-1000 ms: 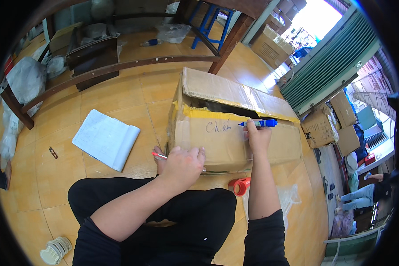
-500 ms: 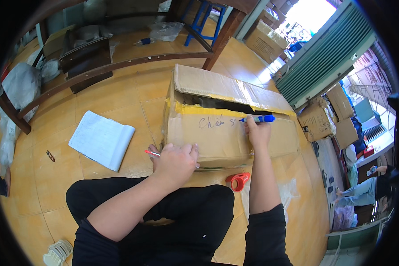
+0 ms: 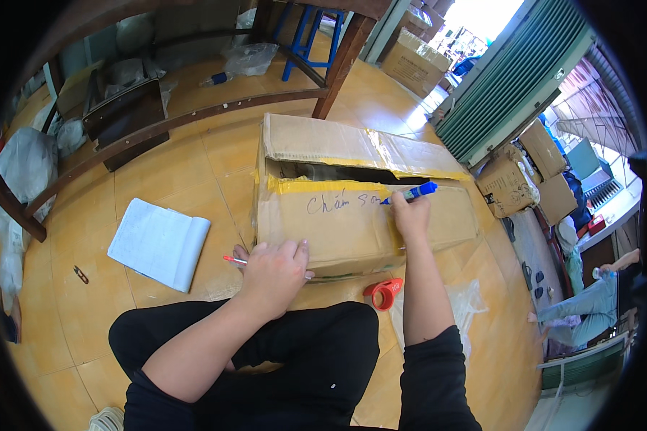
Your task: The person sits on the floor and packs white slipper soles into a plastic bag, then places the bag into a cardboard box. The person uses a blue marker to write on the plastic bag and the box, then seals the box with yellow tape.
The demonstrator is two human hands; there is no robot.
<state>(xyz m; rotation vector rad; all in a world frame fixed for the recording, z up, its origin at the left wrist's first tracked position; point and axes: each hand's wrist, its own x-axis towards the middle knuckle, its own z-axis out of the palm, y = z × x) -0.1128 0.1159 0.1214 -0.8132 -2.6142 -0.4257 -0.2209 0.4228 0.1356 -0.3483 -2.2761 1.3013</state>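
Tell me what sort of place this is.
Probably a small shop or storeroom used for packing goods. A taped carton lies on the tiled floor, more cartons are stacked by a green roll-up shutter, and a tape dispenser sits nearby.

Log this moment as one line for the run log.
right hand: blue marker writing on cardboard box | left hand: steadies box, holds red pen

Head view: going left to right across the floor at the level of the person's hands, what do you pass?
Small scissors → white notepad → left hand holding a red pen → red tape dispenser → right hand with blue marker on the cardboard box.
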